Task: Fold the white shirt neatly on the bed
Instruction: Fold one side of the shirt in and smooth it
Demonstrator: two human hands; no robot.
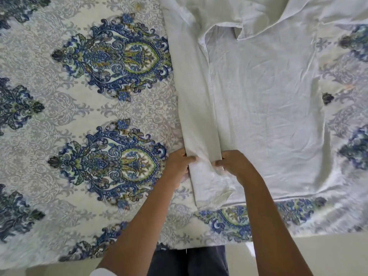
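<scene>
Head view: a wrinkled white shirt (264, 100) lies on a blue paisley bedsheet (79, 108); left hand (178, 166) and right hand (236, 166) pinch its folded sleeve (201, 124), fingers curled tight.

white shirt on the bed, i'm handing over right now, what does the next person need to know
Left hand: pinches the left edge of the shirt's narrow folded strip, near its lower end.
Right hand: pinches the strip's right edge at the same level.
White shirt: spread flat on the patterned bedspread, collar far from you, hem near the bed's edge.
Done: one side appears laid lengthwise over the body.
Left: probably smooth this strip, fold the other side in, then fold bottom to top.
</scene>
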